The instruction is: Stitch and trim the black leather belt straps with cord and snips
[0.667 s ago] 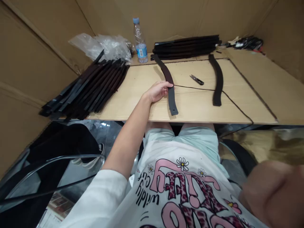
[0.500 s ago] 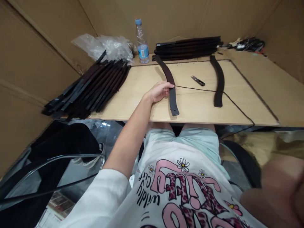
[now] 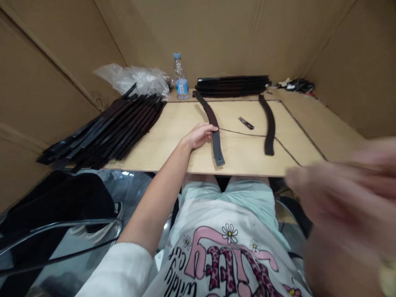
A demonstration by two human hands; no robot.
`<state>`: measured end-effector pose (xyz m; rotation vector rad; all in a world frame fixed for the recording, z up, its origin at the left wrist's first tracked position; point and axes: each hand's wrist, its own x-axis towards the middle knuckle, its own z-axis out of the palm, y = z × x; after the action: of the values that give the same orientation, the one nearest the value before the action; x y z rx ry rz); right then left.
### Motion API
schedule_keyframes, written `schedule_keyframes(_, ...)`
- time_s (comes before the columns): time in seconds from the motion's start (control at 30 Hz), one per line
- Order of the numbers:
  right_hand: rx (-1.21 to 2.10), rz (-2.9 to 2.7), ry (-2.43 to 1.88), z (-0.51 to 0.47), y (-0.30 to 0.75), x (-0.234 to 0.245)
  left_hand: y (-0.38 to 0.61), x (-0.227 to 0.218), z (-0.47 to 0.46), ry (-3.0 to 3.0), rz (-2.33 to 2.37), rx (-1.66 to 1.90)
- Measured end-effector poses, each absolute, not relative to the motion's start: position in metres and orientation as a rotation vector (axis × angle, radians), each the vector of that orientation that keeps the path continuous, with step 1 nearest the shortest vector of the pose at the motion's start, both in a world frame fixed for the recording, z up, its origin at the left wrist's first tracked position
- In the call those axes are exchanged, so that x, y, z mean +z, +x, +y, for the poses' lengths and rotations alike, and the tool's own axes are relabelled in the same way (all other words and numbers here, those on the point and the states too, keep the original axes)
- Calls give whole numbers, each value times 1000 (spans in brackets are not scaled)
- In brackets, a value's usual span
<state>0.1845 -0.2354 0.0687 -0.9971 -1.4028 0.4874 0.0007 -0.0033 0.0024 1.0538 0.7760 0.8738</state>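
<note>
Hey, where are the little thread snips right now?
In the head view, the snips lie on the table, between the left strap that the left hand touches and the right strap.

Brown cardboard walls (image 3: 216,37) enclose a pale wooden table (image 3: 247,152) beside a metal-framed chair (image 3: 62,226).

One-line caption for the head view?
Left hand rests on a dark strap on the table; right hand blurred close to the camera.
</note>
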Motion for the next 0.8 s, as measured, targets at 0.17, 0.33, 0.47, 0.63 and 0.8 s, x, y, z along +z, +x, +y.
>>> schedule_keyframes(0.17, 362, -1647, -1324, -142, 194, 46, 3, 5, -8, 1059, 744, 900)
schedule_keyframes(0.33, 57, -2077, -1513, -86, 192, 29, 4, 8, -12, 1072, 722, 902)
schedule_keyframes(0.47, 129, -2252, -1459, -66, 177, 27, 3, 9, -14, 1080, 727, 882)
schedule_keyframes(0.63, 228, -2369, -1438, -49, 184, 27, 5, 10, -14, 1093, 749, 864)
schedule_keyframes(0.8, 186, -2209, -1672, -28, 219, 35, 7, 12, -3, 1104, 780, 834)
